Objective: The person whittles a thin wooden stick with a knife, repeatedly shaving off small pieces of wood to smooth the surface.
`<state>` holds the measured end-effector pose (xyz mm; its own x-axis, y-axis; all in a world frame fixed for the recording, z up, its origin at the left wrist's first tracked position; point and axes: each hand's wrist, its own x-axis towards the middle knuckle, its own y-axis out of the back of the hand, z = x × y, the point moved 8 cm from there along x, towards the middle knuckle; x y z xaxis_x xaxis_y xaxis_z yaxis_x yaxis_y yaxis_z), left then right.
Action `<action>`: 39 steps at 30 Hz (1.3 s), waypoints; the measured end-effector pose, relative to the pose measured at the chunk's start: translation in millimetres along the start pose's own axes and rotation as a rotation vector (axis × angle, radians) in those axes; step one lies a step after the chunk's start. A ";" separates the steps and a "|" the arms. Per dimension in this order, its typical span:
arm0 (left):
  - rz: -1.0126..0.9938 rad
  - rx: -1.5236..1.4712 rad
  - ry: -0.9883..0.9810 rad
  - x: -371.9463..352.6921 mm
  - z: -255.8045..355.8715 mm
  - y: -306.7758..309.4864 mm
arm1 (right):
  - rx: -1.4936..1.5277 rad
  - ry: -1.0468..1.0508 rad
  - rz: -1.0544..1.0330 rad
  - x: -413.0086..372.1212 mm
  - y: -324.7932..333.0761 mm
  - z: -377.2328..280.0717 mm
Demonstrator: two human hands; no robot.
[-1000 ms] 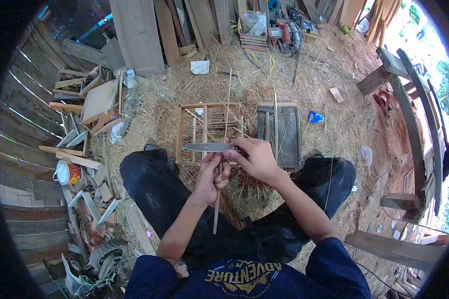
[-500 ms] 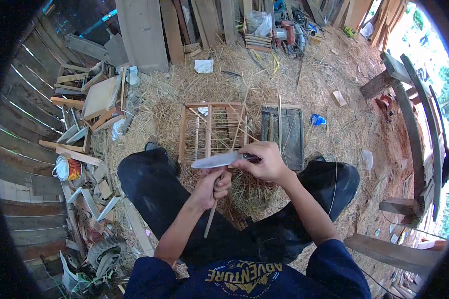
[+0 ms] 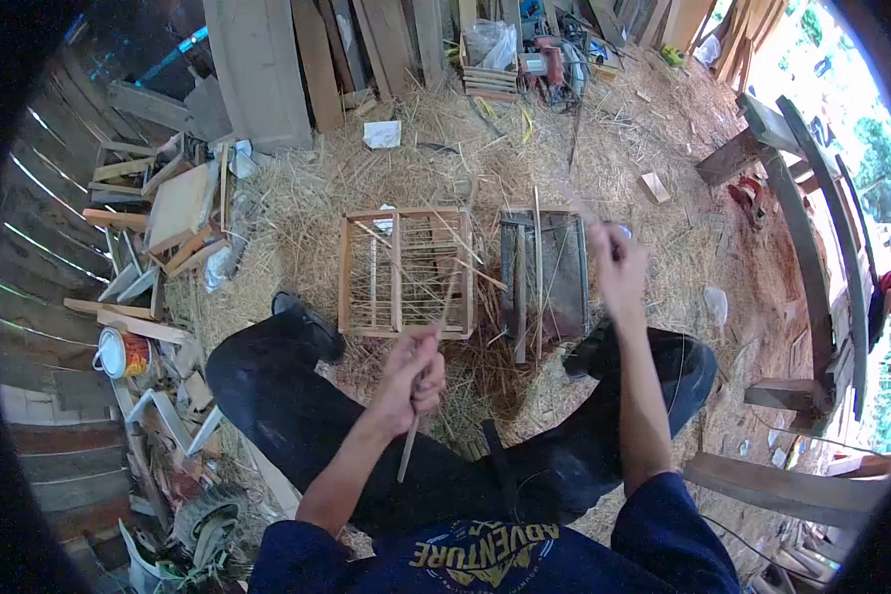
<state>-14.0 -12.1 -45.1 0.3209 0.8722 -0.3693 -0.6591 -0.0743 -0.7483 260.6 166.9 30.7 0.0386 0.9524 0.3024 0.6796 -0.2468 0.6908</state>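
Observation:
My left hand (image 3: 406, 381) is closed around a thin bamboo strip (image 3: 407, 453). The strip runs up at a slant past my fingers, its far part crossing in front of the slatted wooden frame (image 3: 396, 272). Out to the right, my right hand (image 3: 621, 277) grips a knife (image 3: 582, 204) by its handle. Motion smears the blade, which points up and left, apart from the strip. Beneath and left of that hand lies a dark panel in a frame (image 3: 559, 272), with narrow sticks resting over it.
Straw and shavings cover the ground around my bent legs. Scrap wood (image 3: 183, 208) and a paint bucket (image 3: 124, 352) stand on the left. Boards (image 3: 257, 74) lean at the back, near a red power tool (image 3: 549, 64). Timber beams (image 3: 807, 228) stand at the right.
My right hand has swung the knife away from the strip, forward and to the right. My left hand keeps hold of the strip, slightly lower in view. The whole view has shifted a little.

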 end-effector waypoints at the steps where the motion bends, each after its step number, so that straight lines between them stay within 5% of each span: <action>1: 0.029 -0.006 -0.071 5.0 9.6 0.3 | 0.073 0.077 -0.026 -17.6 -12.3 -11.6; 7: 0.134 0.005 0.033 5.0 -6.2 15.0 | 0.304 0.479 -0.497 -96.0 -85.3 -117.1; 15: 0.079 0.079 0.114 -0.9 -7.9 2.4 | 0.307 0.686 -0.427 -85.8 -76.3 -126.2; 18: 0.026 0.046 0.068 -4.9 7.8 -12.3 | 0.229 0.605 -0.367 -66.5 -71.4 -103.0; 20: -0.026 0.187 0.118 -16.7 -6.2 -9.8 | 0.067 0.049 -0.068 -15.4 -38.3 -13.7; 22: -0.045 0.254 0.025 -13.7 -2.3 -2.3 | -0.038 -0.051 0.007 12.0 7.4 -2.2; 24: 0.091 0.220 -0.112 -3.1 9.8 4.3 | 0.070 0.046 0.044 -3.5 7.1 -10.2; 28: 0.020 0.287 -0.166 10.3 18.1 -13.7 | 0.119 0.154 -0.104 -46.4 -24.2 -44.4; 33: 0.117 0.266 -0.130 18.5 5.6 4.2 | 0.267 0.545 -0.374 -78.4 -68.8 -116.8; 39: 0.128 0.112 -0.038 24.6 -1.1 -9.1 | 0.275 0.618 -0.391 -72.0 -81.7 -115.0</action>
<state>0.6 9.5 -47.9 0.2048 0.8770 -0.4346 -0.7652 -0.1334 -0.6298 118.1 97.9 28.0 -0.6018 0.6685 0.4370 0.7197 0.2167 0.6596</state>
